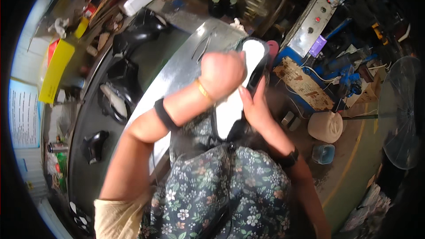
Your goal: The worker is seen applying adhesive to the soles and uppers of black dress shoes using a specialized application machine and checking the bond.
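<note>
A black shoe with a long white face turned up lies lengthwise in front of me, close to my flowered apron. My left hand is closed in a fist over the middle of the white face. It is somewhat blurred, and whatever it may hold is hidden. My right hand grips the shoe's right side, thumb near the white face and fingers along the dark edge. Just beyond my left hand, a thin dark tool or wire rests on the metal bench.
On the left, a dark conveyor belt carries several glossy black shoes or boots. A control panel with buttons stands at the far right. Beside me on the right are a whitish jug, a blue tub and a fan.
</note>
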A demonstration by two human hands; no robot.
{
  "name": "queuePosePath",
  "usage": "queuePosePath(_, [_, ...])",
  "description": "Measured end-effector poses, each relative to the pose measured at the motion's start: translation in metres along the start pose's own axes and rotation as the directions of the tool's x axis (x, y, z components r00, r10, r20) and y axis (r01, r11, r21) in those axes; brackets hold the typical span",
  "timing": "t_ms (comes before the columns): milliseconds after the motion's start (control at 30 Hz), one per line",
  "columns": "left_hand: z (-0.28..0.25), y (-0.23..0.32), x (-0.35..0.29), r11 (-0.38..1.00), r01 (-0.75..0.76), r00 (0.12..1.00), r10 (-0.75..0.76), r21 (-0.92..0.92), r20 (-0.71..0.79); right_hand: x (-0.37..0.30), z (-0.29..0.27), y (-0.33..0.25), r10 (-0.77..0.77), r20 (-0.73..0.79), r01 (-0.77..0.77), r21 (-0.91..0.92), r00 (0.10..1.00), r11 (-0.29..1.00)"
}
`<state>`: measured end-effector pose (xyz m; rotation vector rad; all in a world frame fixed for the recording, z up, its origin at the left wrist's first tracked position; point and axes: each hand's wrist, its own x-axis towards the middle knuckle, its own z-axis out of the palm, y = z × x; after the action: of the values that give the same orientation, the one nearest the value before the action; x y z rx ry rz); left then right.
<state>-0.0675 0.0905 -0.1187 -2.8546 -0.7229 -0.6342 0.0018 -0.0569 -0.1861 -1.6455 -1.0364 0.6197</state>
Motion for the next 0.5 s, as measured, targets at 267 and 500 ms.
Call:
queuePosePath(267, [0.02, -0.005, -0.105, 0.636, 0.153, 0.988, -0.088, -0.757, 0.126, -0.012, -0.001, 0.014, -0.179, 0.021, 0.176, 0.093, 0.984, 0.98])
queuePosePath(500, [0.044, 0.026, -0.137, 0.422, 0.22, 0.966, -0.22, -0.879, 0.137, -0.044, -0.027, 0.033, -0.05, 0.375, -0.049, 0.251, 0.926, 0.967])
